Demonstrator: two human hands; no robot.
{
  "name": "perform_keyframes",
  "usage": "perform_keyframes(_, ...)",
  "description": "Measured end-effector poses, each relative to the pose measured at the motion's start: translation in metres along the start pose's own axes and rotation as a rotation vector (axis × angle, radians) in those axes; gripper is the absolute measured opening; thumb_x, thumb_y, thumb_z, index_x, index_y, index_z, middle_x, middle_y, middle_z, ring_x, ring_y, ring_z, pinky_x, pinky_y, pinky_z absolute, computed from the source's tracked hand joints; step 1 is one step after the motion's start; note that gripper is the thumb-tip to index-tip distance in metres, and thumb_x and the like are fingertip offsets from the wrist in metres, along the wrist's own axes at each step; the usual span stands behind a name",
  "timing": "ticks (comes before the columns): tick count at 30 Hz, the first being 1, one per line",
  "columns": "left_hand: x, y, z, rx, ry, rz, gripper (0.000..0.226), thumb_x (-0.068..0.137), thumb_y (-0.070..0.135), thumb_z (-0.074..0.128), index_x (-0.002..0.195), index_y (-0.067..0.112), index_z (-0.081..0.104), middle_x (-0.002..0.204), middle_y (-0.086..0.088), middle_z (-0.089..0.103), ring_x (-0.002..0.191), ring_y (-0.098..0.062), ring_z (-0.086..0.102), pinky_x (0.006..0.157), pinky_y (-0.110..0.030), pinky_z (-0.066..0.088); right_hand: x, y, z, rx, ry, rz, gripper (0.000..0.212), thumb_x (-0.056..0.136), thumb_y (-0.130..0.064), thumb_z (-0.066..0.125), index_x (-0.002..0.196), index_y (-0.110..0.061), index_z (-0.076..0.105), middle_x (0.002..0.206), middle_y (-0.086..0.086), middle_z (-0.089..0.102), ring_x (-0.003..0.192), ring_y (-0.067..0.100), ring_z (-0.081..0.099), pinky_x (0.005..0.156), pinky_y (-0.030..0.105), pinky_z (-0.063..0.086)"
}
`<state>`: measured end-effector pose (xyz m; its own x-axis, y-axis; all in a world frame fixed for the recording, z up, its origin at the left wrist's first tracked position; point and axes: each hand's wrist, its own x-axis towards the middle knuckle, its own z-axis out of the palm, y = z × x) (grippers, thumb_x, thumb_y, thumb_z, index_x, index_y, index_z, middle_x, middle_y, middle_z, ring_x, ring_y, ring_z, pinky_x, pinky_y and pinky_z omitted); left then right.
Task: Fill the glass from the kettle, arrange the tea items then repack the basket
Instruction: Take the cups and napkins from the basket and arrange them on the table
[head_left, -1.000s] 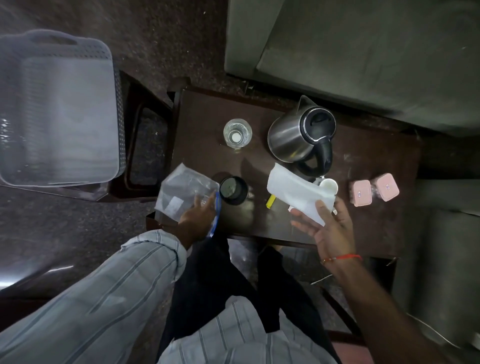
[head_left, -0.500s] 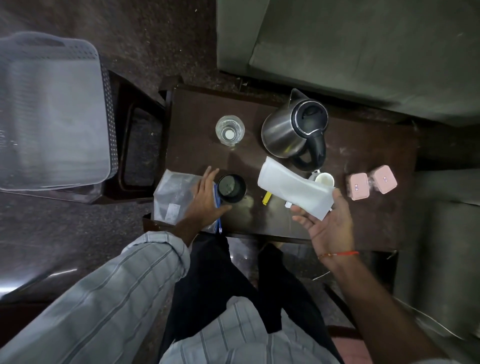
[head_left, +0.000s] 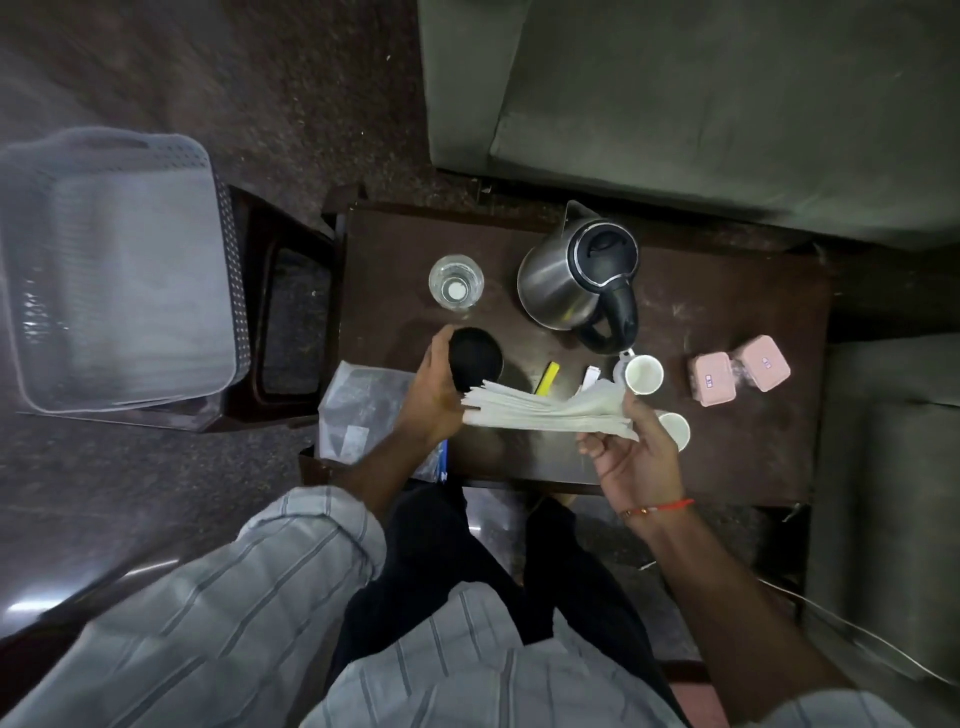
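A stack of white paper napkins (head_left: 545, 413) is held flat above the dark table (head_left: 701, 447) between both hands. My left hand (head_left: 434, 395) grips its left end and my right hand (head_left: 631, 452) pinches its right end. Behind my left hand stands a black jar (head_left: 478, 356). A glass (head_left: 456, 283) with water stands at the back left, a steel kettle (head_left: 576, 280) with a black handle beside it. Two white cups (head_left: 644, 374) stand by my right hand. A clear plastic bag (head_left: 358, 415) lies under my left forearm. The grey basket (head_left: 104, 270) sits on a stool to the left.
Two pink boxes (head_left: 737, 371) lie at the table's right. A yellow sachet (head_left: 548, 376) and a white sachet (head_left: 591, 375) lie behind the napkins. A grey-green sofa (head_left: 701, 104) stands behind the table and another seat at the right. My knees press near the table's front edge.
My left hand left the plastic bag and moved right to take the napkins' left end. The napkins turned from tilted to nearly level, and a second white cup came into view.
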<state>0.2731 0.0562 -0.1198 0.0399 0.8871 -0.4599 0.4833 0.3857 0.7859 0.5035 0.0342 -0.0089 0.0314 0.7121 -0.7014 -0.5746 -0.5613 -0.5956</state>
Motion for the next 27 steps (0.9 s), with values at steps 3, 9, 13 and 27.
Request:
perform_keyframes(3, -0.015, 0.026, -0.017, 0.022, 0.039, 0.071, 0.095, 0.073, 0.004, 0.082, 0.153, 0.012, 0.032, 0.144, -0.003, 0.048, 0.128, -0.015, 0.051, 0.109, -0.024, 0.043, -0.006, -0.005, 0.009, 0.035, -0.058, 0.012, 0.036, 0.099, -0.026, 0.046, 0.095, -0.013, 0.08, 0.079, 0.008, 0.077, 0.055, 0.018, 0.067, 0.051, 0.024, 0.055)
perform_keyframes(9, -0.053, 0.092, -0.039, 0.126, 0.061, 0.194, 0.092, 0.072, 0.043, 0.078, 0.15, 0.029, 0.032, 0.143, -0.004, 0.054, 0.126, -0.023, 0.057, 0.108, -0.037, 0.047, -0.027, -0.041, 0.024, 0.15, -0.101, 0.015, 0.03, 0.096, -0.025, 0.052, 0.101, -0.001, 0.069, 0.074, 0.015, 0.073, 0.057, 0.025, 0.067, 0.054, 0.028, 0.055)
perform_keyframes(13, -0.07, 0.121, -0.042, 0.156, 0.035, 0.145, 0.097, 0.069, 0.042, 0.084, 0.148, 0.039, 0.027, 0.136, -0.001, 0.06, 0.126, -0.028, 0.058, 0.102, -0.052, 0.051, -0.042, -0.069, 0.027, -0.02, -0.129, -0.064, 0.031, 0.095, -0.026, 0.056, 0.102, 0.001, 0.068, 0.069, 0.015, 0.07, 0.053, 0.02, 0.066, 0.048, 0.026, 0.055)
perform_keyframes(27, -0.11, 0.174, -0.003, 0.301, 0.009, 0.219, 0.095, 0.063, 0.068, 0.079, 0.143, 0.038, 0.036, 0.143, 0.011, 0.052, 0.134, -0.019, 0.045, 0.105, -0.055, 0.046, -0.081, -0.14, 0.036, -0.435, 0.005, -0.36, 0.03, 0.103, -0.021, 0.055, 0.083, 0.0, 0.063, 0.069, 0.015, 0.063, 0.049, 0.018, 0.062, 0.047, 0.025, 0.056)
